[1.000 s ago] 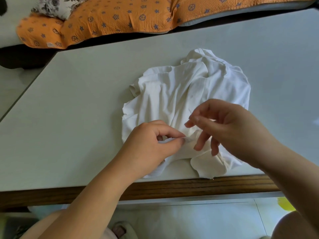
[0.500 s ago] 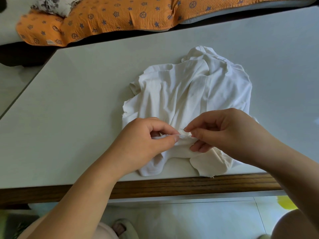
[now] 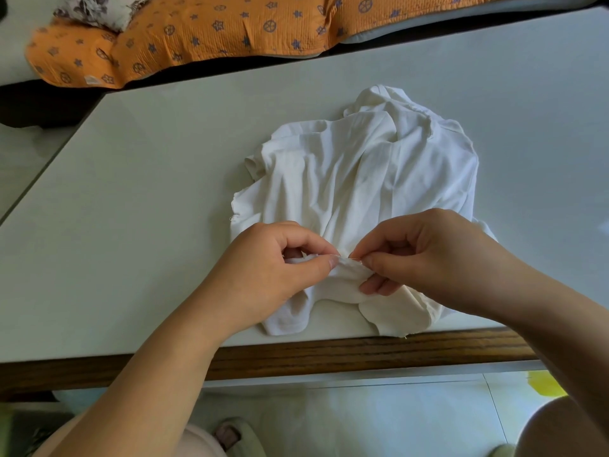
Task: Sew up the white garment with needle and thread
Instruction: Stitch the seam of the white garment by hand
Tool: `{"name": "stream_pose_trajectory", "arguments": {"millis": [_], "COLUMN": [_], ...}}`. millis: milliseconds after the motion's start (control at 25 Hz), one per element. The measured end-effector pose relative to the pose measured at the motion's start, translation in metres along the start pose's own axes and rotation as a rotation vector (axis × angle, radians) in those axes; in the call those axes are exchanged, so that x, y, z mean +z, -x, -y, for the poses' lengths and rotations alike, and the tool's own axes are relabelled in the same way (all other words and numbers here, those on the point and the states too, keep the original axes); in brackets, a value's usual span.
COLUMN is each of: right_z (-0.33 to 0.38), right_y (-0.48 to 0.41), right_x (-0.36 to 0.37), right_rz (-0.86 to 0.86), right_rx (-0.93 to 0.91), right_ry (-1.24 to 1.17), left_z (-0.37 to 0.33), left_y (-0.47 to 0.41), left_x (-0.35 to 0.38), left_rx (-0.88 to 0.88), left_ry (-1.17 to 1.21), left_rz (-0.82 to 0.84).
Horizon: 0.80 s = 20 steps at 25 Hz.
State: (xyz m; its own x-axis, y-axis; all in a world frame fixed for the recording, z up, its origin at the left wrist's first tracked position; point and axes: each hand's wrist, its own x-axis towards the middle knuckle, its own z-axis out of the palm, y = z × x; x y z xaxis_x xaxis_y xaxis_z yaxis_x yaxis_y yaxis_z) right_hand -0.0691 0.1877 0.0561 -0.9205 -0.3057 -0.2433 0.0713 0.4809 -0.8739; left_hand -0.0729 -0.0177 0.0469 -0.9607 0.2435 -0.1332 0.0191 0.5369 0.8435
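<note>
- While the white garment (image 3: 362, 179) lies crumpled on the pale table (image 3: 148, 225), a small fold of its near part is gathered up right between the two hands.
- The left hand (image 3: 263, 268) comes at that fold from the left and pinches it between thumb and forefinger, the remaining fingers curled in behind.
- The right hand (image 3: 428, 258) meets it from the right, thumb and forefinger tips pressed together on a thin needle (image 3: 355, 257) whose free end lies at the fold, just beside the left thumb.
- Whether the needle has entered the cloth cannot be told, and the thread is too fine to make out.
- Just under the pinch, the right hand's lower fingers curl against the cloth.
- Beyond the grip, most of the garment bunches away from the person; nearer than the grip, two rounded flaps reach the table's wooden edge (image 3: 329, 354).
- Far past the grip, off the table's far side, lies an orange patterned quilt (image 3: 214, 28).
</note>
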Motion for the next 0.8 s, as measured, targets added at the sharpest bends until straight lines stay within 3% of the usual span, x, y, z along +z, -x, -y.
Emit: {"name": "stream_pose_trajectory", "arguments": {"millis": [360, 800], "right_z": [-0.0025, -0.0010], "right_y": [-0.0020, -0.0018], "right_x": [0.0003, 0.0002], "right_rz": [0.011, 0.090], "right_rx": [-0.001, 0.016], "right_ry": [-0.033, -0.253], "left_z": [0.0003, 0.0031], "left_y": [-0.0009, -0.0024], "left_x": [-0.0010, -0.0055], "left_rx": [-0.014, -0.052], "left_ry": [0.023, 0.205], "left_rz": [0.027, 0.118]}}
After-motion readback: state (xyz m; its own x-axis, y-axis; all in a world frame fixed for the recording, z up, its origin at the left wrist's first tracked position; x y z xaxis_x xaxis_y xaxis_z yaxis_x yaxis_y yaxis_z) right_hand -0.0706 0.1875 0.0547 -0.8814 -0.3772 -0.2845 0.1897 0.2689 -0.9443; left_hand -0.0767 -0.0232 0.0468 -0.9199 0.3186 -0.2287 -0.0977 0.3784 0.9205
